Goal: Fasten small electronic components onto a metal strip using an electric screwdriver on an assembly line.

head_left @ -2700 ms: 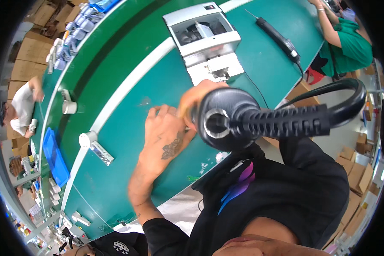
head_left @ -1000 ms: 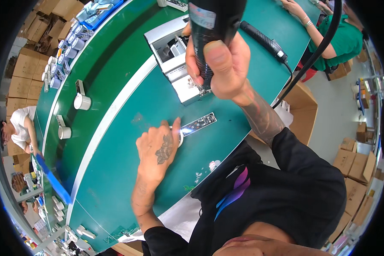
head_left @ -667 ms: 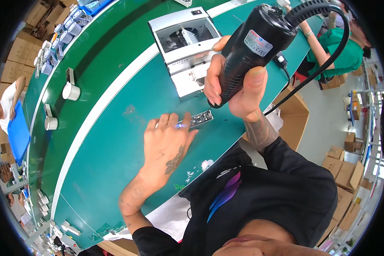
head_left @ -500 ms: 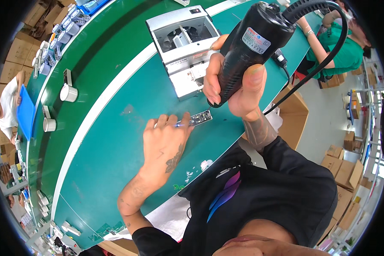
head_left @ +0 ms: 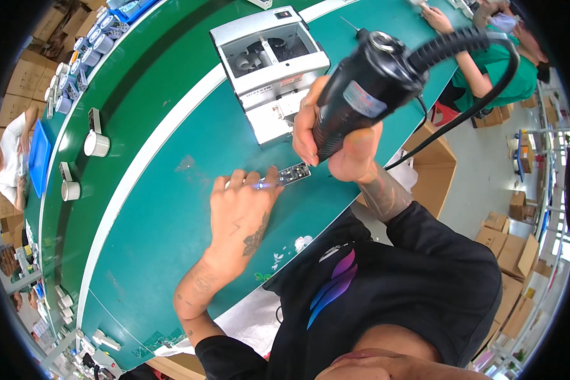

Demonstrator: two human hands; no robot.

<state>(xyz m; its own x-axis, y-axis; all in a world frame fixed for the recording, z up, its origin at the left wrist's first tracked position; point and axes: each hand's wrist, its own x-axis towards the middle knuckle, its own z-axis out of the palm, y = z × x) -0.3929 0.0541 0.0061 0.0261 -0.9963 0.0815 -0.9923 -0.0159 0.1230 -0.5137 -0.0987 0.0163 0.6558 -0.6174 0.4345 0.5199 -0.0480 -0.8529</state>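
The left hand (head_left: 244, 212) lies flat, fingers spread, pinning a small circuit strip (head_left: 292, 173) to the green bench (head_left: 164, 240) so it cannot slide. The right hand (head_left: 335, 142) grips a black electric screwdriver (head_left: 361, 98), tip down just right of the strip. A grey screw feeder (head_left: 269, 60) stands farther off; open bench lies left.

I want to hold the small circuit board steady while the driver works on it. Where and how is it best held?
Probably by the left end of the board, coming flat from the left, as the left hand does with fingertips pressing it to the table. The board is thin and lies flat, and its right end sits below the driver in the right hand, so that end should stay free.
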